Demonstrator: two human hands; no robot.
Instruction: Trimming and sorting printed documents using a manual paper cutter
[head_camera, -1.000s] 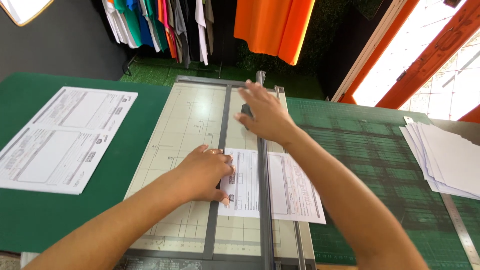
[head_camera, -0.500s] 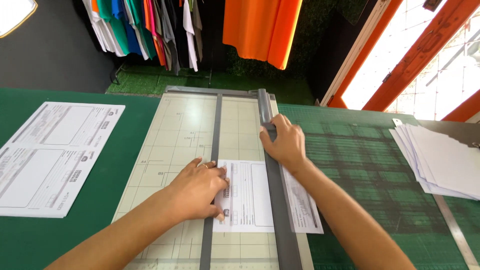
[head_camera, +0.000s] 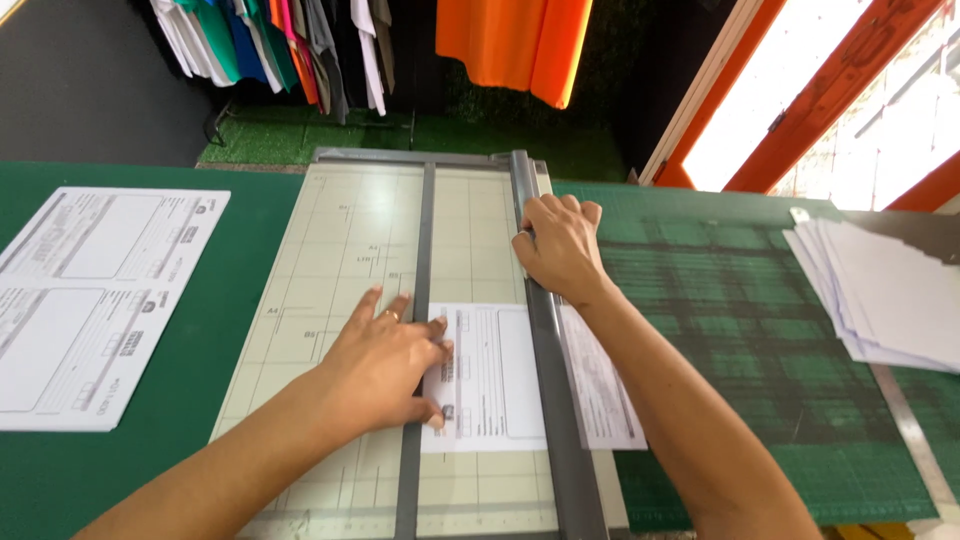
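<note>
A large paper trimmer (head_camera: 350, 240) with a pale gridded bed lies on the green table. A printed white sheet (head_camera: 495, 375) lies across it, passing under the grey cutting rail (head_camera: 550, 400). My left hand (head_camera: 385, 365) presses flat on the sheet's left edge, over the grey guide bar (head_camera: 422, 230). My right hand (head_camera: 560, 245) grips the cutter head on the rail, above the sheet. The sheet's right part (head_camera: 605, 390) sticks out past the rail.
A stack of printed forms (head_camera: 95, 300) lies on the left of the table. A pile of white paper (head_camera: 890, 290) sits at the right on the green cutting mat (head_camera: 740, 330). Hanging shirts (head_camera: 280, 40) and an orange cloth (head_camera: 510, 40) are behind.
My right hand has slid along the rail toward me, from the far end to just above the sheet. My left hand has stayed pressed on the sheet.
</note>
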